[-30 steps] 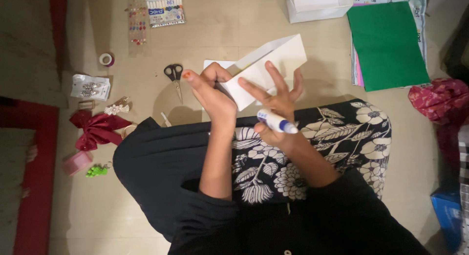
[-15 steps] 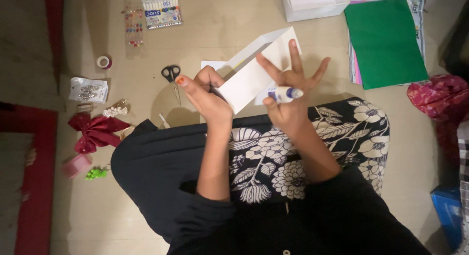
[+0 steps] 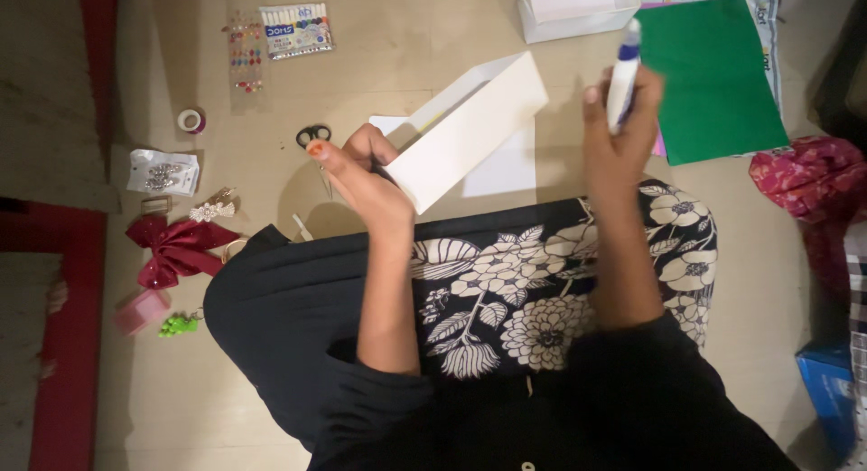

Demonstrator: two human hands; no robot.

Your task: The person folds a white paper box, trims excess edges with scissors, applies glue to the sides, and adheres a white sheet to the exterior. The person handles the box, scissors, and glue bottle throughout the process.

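The left hand (image 3: 361, 177) grips the near corner of a folded white card box (image 3: 465, 132), holding it tilted above the lap; its open side faces away and whatever may be inside is hidden. A flat white sheet (image 3: 506, 168) lies on the floor (image 3: 406, 55) just beneath it. The right hand (image 3: 619, 132) is clenched around a white glue stick with a blue cap (image 3: 623, 74), held upright, apart from the box. Near the floor's far edge stands a white box (image 3: 578, 6), its contents not clear, beside a green paper sheet (image 3: 713, 74). Scissors (image 3: 313, 137) lie left of the hands, a marker pack (image 3: 296, 28) beyond them, and a red bow (image 3: 176, 250) lies farther left.
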